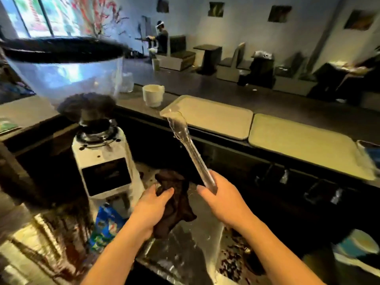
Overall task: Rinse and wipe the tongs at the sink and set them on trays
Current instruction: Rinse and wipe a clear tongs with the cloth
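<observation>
At the sink (185, 254) behind a café bar, I hold a pair of clear plastic tongs (188, 149) in my right hand (218, 200), fingers curled round the hinge end so the working tips reach up and away, ending over the near left corner of the left tray (222, 118); whether the tips touch the tray or hover just above it I cannot tell. Gripping by the butt keeps my hand off the part that meets food, and the long reach suits a set-down on the raised surface (287, 103) beyond the basin. My left hand (154, 204) grips a dark brown cloth (176, 204), bunched with fingers closed round its upper fold, held low over the sink and apart from the tongs, which I judge means wiping is finished and the cloth is kept where drips fall into the basin. A second tray (304, 142) lies edge to edge with the first on the right, both bare as far as I can see. A coffee grinder (102, 157) with a clear bean hopper stands to the left of the sink, and a white cup (153, 95) sits on the surface just left of the trays. I read this as the placing step: lowering the tongs flat onto the tray is what is left.
</observation>
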The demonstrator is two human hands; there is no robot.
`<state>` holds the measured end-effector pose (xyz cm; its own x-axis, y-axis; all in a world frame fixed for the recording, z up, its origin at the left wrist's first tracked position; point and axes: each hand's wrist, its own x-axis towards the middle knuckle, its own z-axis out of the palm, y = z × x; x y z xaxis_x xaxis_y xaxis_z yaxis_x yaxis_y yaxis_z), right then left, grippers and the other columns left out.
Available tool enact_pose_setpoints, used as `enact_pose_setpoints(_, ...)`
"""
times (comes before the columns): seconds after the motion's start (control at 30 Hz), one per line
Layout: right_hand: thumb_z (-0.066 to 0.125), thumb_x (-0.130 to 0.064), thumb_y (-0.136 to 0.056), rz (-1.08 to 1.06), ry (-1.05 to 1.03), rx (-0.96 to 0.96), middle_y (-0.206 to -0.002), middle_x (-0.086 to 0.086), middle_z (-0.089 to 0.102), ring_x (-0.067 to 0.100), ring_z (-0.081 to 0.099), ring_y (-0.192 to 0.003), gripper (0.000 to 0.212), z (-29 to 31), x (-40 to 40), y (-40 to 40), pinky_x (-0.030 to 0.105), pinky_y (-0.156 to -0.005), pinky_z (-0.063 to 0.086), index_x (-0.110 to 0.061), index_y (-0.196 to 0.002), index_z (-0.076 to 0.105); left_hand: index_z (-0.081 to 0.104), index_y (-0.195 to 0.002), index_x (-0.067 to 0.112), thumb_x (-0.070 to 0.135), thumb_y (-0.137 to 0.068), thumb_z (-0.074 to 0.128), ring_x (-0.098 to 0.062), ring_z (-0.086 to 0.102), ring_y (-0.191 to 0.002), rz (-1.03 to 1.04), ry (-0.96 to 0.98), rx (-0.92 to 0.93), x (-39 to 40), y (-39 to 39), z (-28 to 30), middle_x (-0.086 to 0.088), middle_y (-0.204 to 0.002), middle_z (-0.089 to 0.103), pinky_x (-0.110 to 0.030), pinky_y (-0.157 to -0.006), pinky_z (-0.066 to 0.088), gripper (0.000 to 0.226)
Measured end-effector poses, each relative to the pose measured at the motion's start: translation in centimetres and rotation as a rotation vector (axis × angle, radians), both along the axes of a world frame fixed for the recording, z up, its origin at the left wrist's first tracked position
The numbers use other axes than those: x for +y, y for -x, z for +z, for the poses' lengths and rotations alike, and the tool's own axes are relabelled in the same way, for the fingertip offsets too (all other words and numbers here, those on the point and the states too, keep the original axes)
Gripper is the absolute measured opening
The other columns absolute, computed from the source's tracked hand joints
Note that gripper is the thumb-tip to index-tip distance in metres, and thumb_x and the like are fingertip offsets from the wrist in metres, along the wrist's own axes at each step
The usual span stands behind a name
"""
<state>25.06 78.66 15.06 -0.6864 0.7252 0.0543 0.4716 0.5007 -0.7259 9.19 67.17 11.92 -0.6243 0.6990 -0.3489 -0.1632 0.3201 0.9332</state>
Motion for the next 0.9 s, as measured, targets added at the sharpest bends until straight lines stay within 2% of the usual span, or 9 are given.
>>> enact_pose_setpoints(0.1,0.044,-0.059,-0.084,-0.157,0.15,-0.019,-0.119,-0.006,0.055,0.013,0.057,-0.097,0.066,-0.8,4.2,-3.0,0.032,-0.079,0.046,-0.032,-0.143,0.041,0.054,-0.135,0.018,0.033,-0.097,0.063,-0.023,0.074,-0.096,-0.074,-0.03,-0.015,6.1,-2.7,-0.5,-0.006,-0.117,0.073,-0.031,-0.07,0.061,0.042)
enact_pose_setpoints(0.2,0.04,-0.047,-0.077,-0.29,0.306,0.014,-0.13,0.004,0.045,0.019,0.047,-0.086,0.08,-0.6,7.4,-5.3,0.032,-0.068,0.039,-0.032,-0.154,0.023,0.064,-0.12,0.021,0.028,-0.1,0.059,-0.021,0.073,-0.097,-0.159,-0.075,0.005,11.0,-4.9,-0.4,-0.005,-0.113,0.075,-0.031,-0.072,0.059,0.022)
enact_pose_setpoints(0.3,0.042,-0.041,-0.084,-0.372,0.291,-0.049,-0.156,0.007,0.02,0.029,0.051,-0.113,0.086,-0.3,10.6,-7.5,0.029,-0.072,0.038,-0.026,-0.158,-0.001,0.065,-0.118,0.02,0.029,-0.099,0.059,-0.025,0.073,-0.098,-0.182,-0.088,-0.017,15.2,-6.9,0.0,-0.005,-0.111,0.074,-0.04,-0.079,0.061,0.022)
enact_pose_setpoints(0.37,0.046,-0.04,-0.092,-0.424,0.215,-0.117,-0.162,0.006,0.007,0.031,0.045,-0.128,0.086,0.0,12.4,-8.4,0.026,-0.067,0.036,-0.024,-0.157,-0.006,0.066,-0.118,0.02,0.03,-0.098,0.061,-0.025,0.073,-0.098,-0.186,-0.081,-0.024,17.2,-7.8,0.3,-0.005,-0.11,0.075,-0.044,-0.083,0.062,0.023)
enact_pose_setpoints(0.5,0.056,-0.04,-0.09,-0.564,-0.005,-0.187,-0.149,0.013,0.021,0.036,0.055,-0.113,0.079,1.3,16.4,-8.7,0.032,-0.075,0.042,-0.015,-0.154,0.015,0.069,-0.107,0.021,0.027,-0.098,0.061,-0.019,0.076,-0.086,-0.179,-0.105,-0.051,20.3,-8.5,0.8,-0.002,-0.098,0.078,-0.03,-0.062,0.06,0.013)
enact_pose_setpoints(0.6,0.061,-0.04,-0.087,-0.665,-0.035,-0.172,-0.127,0.013,0.035,0.034,0.056,-0.098,0.062,2.3,19.3,-7.7,0.038,-0.076,0.049,-0.007,-0.134,0.04,0.068,-0.108,0.019,0.026,-0.098,0.06,-0.024,0.075,-0.092,-0.179,-0.107,-0.076,21.9,-8.4,1.4,-0.005,-0.103,0.077,-0.039,-0.072,0.063,0.014)
enact_pose_setpoints(0.7,0.063,-0.04,-0.083,-0.745,0.048,-0.172,-0.132,0.015,0.033,0.037,0.049,-0.114,0.065,2.4,22.0,-6.1,0.043,-0.09,0.051,-0.004,-0.133,0.042,0.066,-0.11,0.016,0.027,-0.098,0.06,-0.028,0.073,-0.096,-0.155,-0.098,-0.083,23.3,-8.1,2.0,-0.008,-0.106,0.075,-0.049,-0.085,0.062,0.017)
enact_pose_setpoints(0.8,0.064,-0.041,-0.081,-0.796,0.086,-0.213,-0.139,0.017,0.027,0.036,0.036,-0.125,0.067,2.5,23.8,-4.7,0.041,-0.093,0.047,-0.004,-0.132,0.042,0.066,-0.106,0.017,0.028,-0.098,0.06,-0.025,0.075,-0.093,-0.153,-0.115,-0.095,24.1,-7.7,2.4,-0.007,-0.103,0.076,-0.042,-0.077,0.063,0.015)
enact_pose_setpoints(0.9,0.062,-0.044,-0.08,-0.807,0.054,-0.322,-0.138,0.017,0.03,0.035,0.037,-0.123,0.06,2.6,25.2,-4.0,0.041,-0.096,0.044,-0.005,-0.124,0.051,0.066,-0.107,0.017,0.028,-0.098,0.059,-0.025,0.074,-0.095,-0.156,-0.117,-0.091,24.5,-7.2,2.6,-0.007,-0.105,0.075,-0.042,-0.079,0.063,0.016)
